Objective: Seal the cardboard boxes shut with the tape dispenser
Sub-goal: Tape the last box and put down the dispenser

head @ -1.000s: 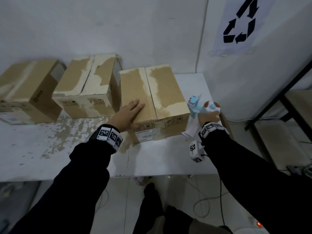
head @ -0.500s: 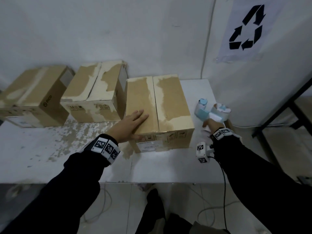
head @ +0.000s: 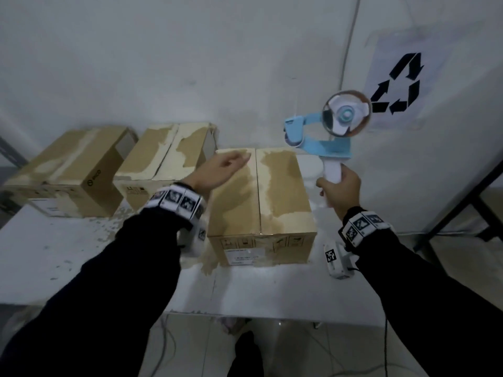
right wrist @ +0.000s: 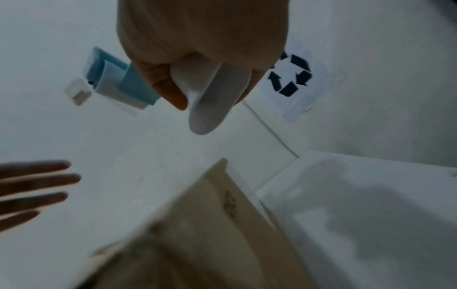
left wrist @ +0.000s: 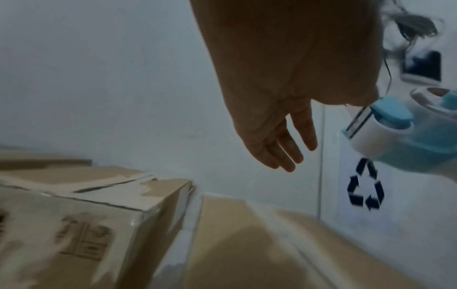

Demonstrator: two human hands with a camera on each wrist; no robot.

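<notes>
Three cardboard boxes stand in a row on the white table (head: 68,257). The nearest box (head: 261,202) has its two top flaps down with an untaped seam running front to back. My right hand (head: 339,186) grips the white handle of the blue tape dispenser (head: 324,131) and holds it up in the air, right of that box, roll uppermost. In the right wrist view my fingers (right wrist: 173,91) curl round the handle (right wrist: 210,101). My left hand (head: 217,170) hovers over the box's far left part, fingers (left wrist: 287,148) straight and loose, holding nothing.
The middle box (head: 166,161) and the left box (head: 70,170) sit against the back wall. A recycling sign (head: 394,85) hangs on the right wall. A black metal frame (head: 468,197) stands right of the table. Cables lie on the floor (head: 299,346) below.
My right hand has lifted the tape dispenser high, up from beside the box. My left hand has come off the box top and moved further back, above it.
</notes>
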